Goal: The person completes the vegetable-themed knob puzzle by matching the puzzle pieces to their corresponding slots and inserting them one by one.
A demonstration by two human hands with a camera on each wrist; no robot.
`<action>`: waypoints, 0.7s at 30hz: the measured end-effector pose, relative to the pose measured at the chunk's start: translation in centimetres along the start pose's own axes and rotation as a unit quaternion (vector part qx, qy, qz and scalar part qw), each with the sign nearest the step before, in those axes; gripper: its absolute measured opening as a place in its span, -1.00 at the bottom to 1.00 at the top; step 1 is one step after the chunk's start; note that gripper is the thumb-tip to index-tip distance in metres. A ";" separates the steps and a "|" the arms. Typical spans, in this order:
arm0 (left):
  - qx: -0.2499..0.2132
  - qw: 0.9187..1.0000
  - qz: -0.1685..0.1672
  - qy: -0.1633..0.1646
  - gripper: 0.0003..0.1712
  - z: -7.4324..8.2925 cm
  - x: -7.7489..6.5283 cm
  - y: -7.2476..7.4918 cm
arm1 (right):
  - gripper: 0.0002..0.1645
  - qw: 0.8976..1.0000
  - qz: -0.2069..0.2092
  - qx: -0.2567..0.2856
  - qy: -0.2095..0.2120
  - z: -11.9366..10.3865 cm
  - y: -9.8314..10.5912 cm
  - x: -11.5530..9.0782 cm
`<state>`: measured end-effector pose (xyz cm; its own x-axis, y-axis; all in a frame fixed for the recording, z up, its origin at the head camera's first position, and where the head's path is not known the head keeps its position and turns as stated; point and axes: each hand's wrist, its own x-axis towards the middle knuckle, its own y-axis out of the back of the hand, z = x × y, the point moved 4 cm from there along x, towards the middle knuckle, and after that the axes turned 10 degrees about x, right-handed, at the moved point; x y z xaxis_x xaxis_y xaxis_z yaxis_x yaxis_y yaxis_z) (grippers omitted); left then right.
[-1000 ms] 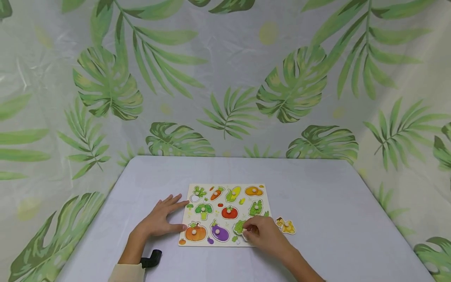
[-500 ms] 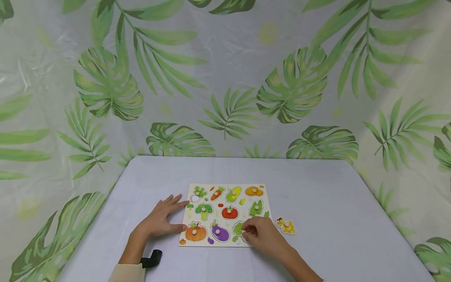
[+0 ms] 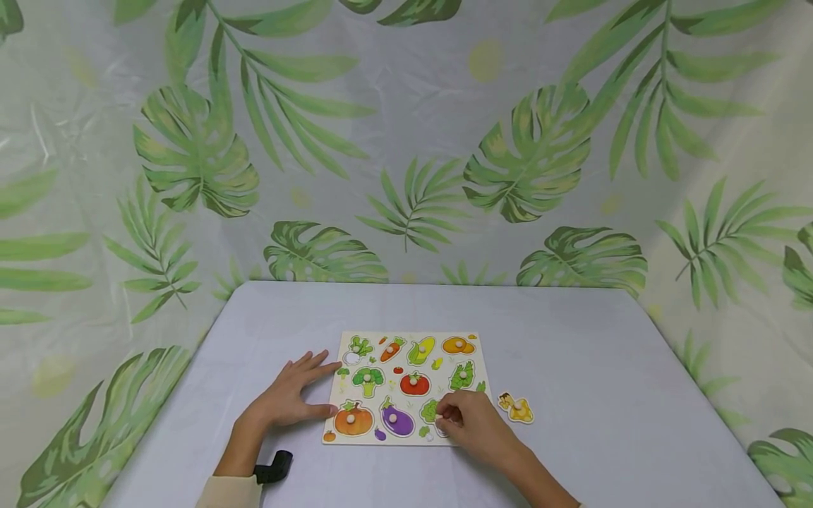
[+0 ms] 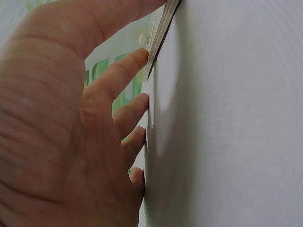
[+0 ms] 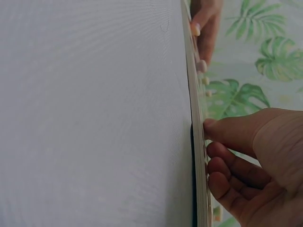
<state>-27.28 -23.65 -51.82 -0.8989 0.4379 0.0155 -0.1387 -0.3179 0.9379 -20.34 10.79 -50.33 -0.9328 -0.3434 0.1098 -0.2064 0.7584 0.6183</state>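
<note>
A wooden vegetable knob puzzle board (image 3: 352, 439) lies flat on the table. My left hand (image 3: 288, 395) has its fingers spread, with thumb and forefinger touching the board's left edge. In the left wrist view, the thumb meets the board's edge (image 4: 163, 28). My right hand (image 3: 479, 427) is over the lower right corner, thumb and forefinger pinching the green cauliflower-like piece (image 3: 429, 410); its knob is mostly hidden by the fingertips. That piece looks level with its outline. Beside the right hand, a yellow-brown ginger-like piece (image 3: 519, 410) lies on the table off the board.
Knobbed pieces fill other spots on the board, among them a pumpkin (image 3: 353, 420), an eggplant (image 3: 397, 420) and a tomato (image 3: 415, 384). A white cloth covers the table (image 3: 571, 339). A leaf-patterned curtain (image 3: 419, 141) stands behind it.
The cauliflower-like piece under my right hand has shifted slightly left and settled into its outline. My left hand stays where it was.
</note>
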 end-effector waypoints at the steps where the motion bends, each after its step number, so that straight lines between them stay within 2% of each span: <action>1: 0.001 1.000 0.001 0.000 -0.05 0.0 0.0 0.0 | -0.95 1.000 -0.001 0.001 0.000 0.0 0.0 0.0; 5: 0.002 1.000 0.002 -0.001 -0.05 0.1 0.0 0.0 | -0.92 1.000 0.003 0.002 -0.001 0.0 0.2 -0.1; 15: 0.003 1.000 0.000 -0.001 -0.05 0.2 0.0 0.2 | -0.83 0.999 0.045 -0.012 -0.002 0.0 1.4 -0.3; 21: 0.000 1.000 0.002 0.000 -0.05 -0.1 0.0 -0.1 | -0.85 0.998 0.063 -0.014 -0.013 0.5 2.1 -0.5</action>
<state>-27.30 -23.68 -51.89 -0.8992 0.4372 0.0185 -0.1358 -0.3191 0.9379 -20.46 12.83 -49.41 -0.9584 -0.2308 0.1677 -0.0789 0.7793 0.6216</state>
